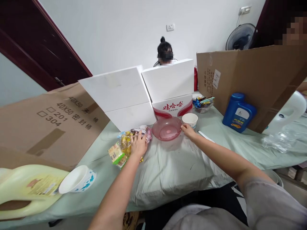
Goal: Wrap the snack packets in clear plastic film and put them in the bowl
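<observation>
A translucent pink plastic bowl [168,138] stands upright on the cloth-covered table. My right hand [188,131] pinches its right rim between thumb and fingers. Left of the bowl lies a pile of wrapped snacks [125,140], with yellow, purple and clear wrappers and a green-edged packet [116,154] at the near side. Over this pile rests my left hand [139,143], its fingers apart and touching the wrappers; I see nothing gripped in it. A white paper bowl [190,119] sits just behind my right hand.
White boards [120,92] and a red-and-white carton [172,107] stand behind the bowl, a person [165,51] beyond. Brown cardboard [55,121] flanks the left, another sheet [225,73] the right. A blue jug [239,112], yellow jug [35,188], paper bowl [78,180] and snack bowl [203,107] surround.
</observation>
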